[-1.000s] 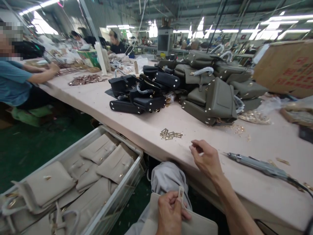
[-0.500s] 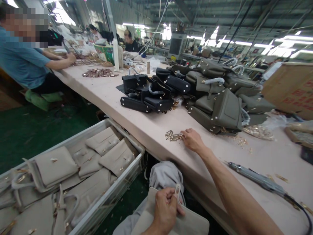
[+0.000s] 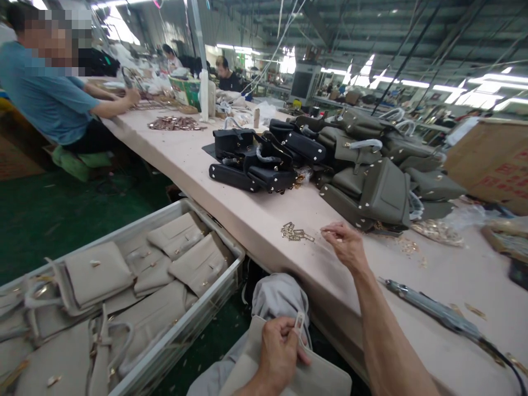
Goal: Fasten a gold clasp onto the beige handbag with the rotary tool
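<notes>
At a factory worktop (image 3: 231, 203), the right hand (image 3: 346, 246) pinches a small metal fitting beside a cluster of buckles (image 3: 295, 232); the left hand (image 3: 279, 352) grips a strap tab (image 3: 300, 323) on a beige bag (image 3: 313, 377) in the lap.

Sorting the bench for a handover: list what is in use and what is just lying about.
In use:
right hand at the gold buckles
left hand pinching the strap tab of a beige bag

Lying about:
black bags
olive bags
screwdriver
crate
</notes>
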Tool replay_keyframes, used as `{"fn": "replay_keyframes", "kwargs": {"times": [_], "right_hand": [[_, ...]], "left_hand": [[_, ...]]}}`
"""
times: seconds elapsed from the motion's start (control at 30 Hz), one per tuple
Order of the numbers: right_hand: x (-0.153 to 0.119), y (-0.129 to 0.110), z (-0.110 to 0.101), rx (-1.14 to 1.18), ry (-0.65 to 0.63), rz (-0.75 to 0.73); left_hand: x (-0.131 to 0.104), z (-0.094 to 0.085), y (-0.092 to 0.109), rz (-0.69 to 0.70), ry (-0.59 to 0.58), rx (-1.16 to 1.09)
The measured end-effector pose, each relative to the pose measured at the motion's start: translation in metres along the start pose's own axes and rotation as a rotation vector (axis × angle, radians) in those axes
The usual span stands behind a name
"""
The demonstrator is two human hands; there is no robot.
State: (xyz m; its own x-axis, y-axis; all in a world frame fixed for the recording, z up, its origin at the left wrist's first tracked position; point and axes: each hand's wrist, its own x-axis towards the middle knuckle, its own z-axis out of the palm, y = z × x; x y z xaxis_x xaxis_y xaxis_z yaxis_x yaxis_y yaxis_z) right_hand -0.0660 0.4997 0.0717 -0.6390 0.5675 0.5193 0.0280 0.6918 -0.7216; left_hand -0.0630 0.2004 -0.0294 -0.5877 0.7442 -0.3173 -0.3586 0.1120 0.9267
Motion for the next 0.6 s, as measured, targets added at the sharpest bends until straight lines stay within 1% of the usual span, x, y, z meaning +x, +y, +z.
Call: {"fn": "replay_keyframes", "kwargs": {"times": [0.07,0.13,0.2,0.27,0.37,0.4,0.47,0.53,0.6], "right_hand": [[-0.032,-0.022,-0.005,0.156,0.114,0.015],[-0.072,-0.048,-0.002,0.243,0.169,0.084],[-0.113,-0.071,0.006,0.284,0.200,0.210],[-0.150,-0.087,0.017,0.349,0.220,0.366],[-0.193,-0.094,0.031,0.507,0.217,0.594],[-0.203,-0.093,0.034,0.548,0.223,0.646],[-0.215,-0.090,0.036,0.580,0.253,0.697],[-0.219,-0.086,0.037,0.574,0.282,0.705],[-0.219,-0.085,0.036,0.555,0.281,0.704]], "left_hand": [[-0.002,-0.002,0.005,-0.013,-0.007,0.009],[-0.004,-0.005,0.011,-0.019,-0.028,0.018],[-0.004,-0.006,0.015,-0.020,-0.058,0.014],[-0.004,-0.006,0.017,-0.039,-0.075,-0.008],[-0.004,-0.004,0.018,-0.077,-0.078,-0.053],[-0.004,-0.003,0.018,-0.081,-0.080,-0.061],[-0.005,-0.001,0.018,-0.075,-0.087,-0.060],[-0.006,0.000,0.018,-0.067,-0.087,-0.045],[-0.007,0.001,0.017,-0.064,-0.094,-0.038]]}}
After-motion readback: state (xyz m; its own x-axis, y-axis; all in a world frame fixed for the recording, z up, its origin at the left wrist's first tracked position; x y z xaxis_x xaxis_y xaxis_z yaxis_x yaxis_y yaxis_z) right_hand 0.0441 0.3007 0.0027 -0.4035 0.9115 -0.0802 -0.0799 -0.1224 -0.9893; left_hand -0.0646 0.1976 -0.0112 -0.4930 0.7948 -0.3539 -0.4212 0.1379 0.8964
